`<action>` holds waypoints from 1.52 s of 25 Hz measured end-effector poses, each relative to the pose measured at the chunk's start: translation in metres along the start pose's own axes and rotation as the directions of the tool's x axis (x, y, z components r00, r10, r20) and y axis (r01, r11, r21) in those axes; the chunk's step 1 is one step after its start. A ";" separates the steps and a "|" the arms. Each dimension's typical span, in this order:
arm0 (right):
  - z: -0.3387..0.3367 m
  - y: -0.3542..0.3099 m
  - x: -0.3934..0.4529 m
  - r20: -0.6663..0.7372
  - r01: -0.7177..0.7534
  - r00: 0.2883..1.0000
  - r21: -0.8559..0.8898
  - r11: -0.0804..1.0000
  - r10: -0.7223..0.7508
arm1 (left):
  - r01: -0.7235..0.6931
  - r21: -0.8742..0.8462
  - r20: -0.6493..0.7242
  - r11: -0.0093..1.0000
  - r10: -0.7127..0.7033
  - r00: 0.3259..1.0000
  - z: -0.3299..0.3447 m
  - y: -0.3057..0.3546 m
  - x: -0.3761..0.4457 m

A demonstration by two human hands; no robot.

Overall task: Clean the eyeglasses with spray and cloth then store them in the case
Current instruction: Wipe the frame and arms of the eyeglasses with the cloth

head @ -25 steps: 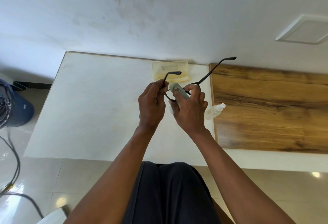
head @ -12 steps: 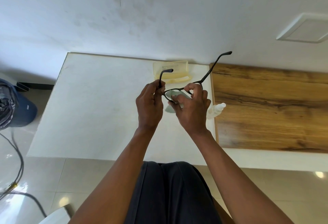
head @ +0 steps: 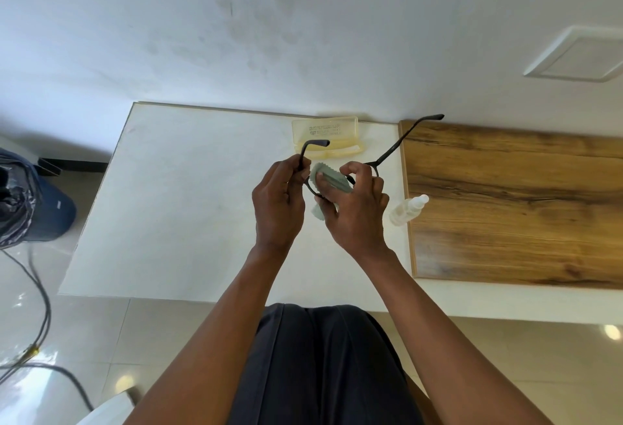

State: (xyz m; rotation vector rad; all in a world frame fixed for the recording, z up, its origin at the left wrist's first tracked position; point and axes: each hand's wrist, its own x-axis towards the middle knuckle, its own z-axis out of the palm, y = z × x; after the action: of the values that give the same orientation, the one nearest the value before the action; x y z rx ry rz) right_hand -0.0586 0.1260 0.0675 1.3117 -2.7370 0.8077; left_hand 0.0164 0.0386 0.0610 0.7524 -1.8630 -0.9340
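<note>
Black eyeglasses (head: pixel 394 148) are held above the white table (head: pixel 175 209), temples unfolded and pointing away from me. My left hand (head: pixel 278 203) pinches the frame at its left hinge. My right hand (head: pixel 357 212) presses a pale green cloth (head: pixel 328 178) against the left lens, thumb on top; the lens itself is mostly hidden. A pale yellow translucent glasses case (head: pixel 325 136) lies open at the table's far edge, behind the glasses. A small clear spray bottle (head: pixel 408 210) lies on its side just right of my right hand.
A wood-grain panel (head: pixel 519 209) covers the table to the right. A blue bin with a black liner (head: pixel 30 202) stands on the floor at the left, with cables (head: pixel 43 306) trailing near it. A white wall rises behind the table.
The glasses tilted up slightly, then came back down. My right hand shifted the cloth over the left lens, so the cloth now shows on top again.
</note>
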 end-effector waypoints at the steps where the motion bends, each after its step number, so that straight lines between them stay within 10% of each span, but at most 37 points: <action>1: 0.000 -0.001 0.000 0.004 0.004 1.000 0.033 0.999 -0.004 | 0.004 0.004 -0.002 1.000 -0.004 1.000 -0.001 0.000 0.000; 10: -0.010 0.011 -0.007 -0.090 0.151 0.985 0.019 0.988 -0.149 | 0.113 -0.012 -0.057 0.993 -0.114 0.992 -0.006 -0.003 -0.004; 18: -0.034 0.028 -0.003 -0.119 -0.302 0.914 0.436 0.847 0.387 | 0.098 -0.003 -0.062 0.995 -0.098 0.993 -0.015 -0.002 -0.004; 31: -0.006 0.022 -0.010 0.117 -0.009 0.993 -0.210 0.978 0.034 | 0.044 0.015 -0.031 0.999 -0.043 0.999 -0.018 0.003 -0.014; 38: -0.007 0.037 -0.011 -0.149 0.148 0.971 -0.250 0.957 -0.189 | 0.058 -0.006 -0.041 0.998 -0.058 0.997 -0.018 0.000 -0.012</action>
State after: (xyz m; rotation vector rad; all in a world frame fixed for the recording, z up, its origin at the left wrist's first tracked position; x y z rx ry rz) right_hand -0.0799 0.1564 0.0542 1.3349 -2.4571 0.5335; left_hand 0.0377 0.0430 0.0615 0.8209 -1.8114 -0.9522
